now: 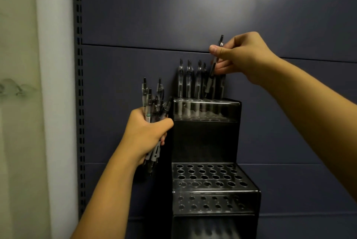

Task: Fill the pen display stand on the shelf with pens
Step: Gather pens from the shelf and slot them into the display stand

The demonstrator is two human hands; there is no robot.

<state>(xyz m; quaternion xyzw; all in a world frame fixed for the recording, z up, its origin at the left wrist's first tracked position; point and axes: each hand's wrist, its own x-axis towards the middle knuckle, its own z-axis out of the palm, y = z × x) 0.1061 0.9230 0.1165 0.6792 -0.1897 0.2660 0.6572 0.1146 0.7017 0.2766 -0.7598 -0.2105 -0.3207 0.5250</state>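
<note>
A dark tiered pen display stand (pixel 204 138) stands against the blue back panel. Its top tier holds several upright pens (pixel 189 80), while the lower tiers show rows of open holes (pixel 208 175). My right hand (pixel 243 55) pinches a single pen (pixel 213 68) tilted over the right side of the top tier, its tip close to the holes there. To the left of the stand, my left hand (pixel 146 134) grips a bundle of pens (pixel 153 101) that stick out above and below the fist.
A slotted shelf upright (pixel 79 84) runs down the left side of the blue back panel (pixel 173 16). Left of it is a pale wall (pixel 29 103).
</note>
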